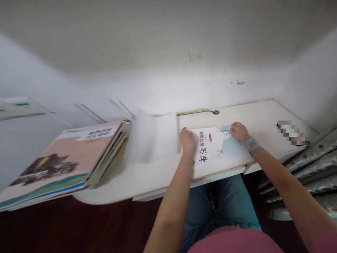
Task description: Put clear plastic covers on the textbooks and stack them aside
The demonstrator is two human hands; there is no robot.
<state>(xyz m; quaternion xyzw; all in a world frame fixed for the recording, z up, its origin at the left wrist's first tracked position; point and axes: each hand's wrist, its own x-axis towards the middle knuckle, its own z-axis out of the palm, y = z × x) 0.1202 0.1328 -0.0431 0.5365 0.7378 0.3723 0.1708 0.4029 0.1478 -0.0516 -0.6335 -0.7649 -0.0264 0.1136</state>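
Since the left hand (187, 140) and right hand (239, 130) only press flat, unclosed, on the booklet (218, 149) near the counter (259, 112) edge, I flag that a shove could slide it off.

desk (260, 116): white | book stack (65, 158): left end | yellow cable (195, 111): by wall

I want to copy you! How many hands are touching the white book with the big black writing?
2. The left hand is at the left edge of the book; the right hand rests on its far right part. None seems hidden.
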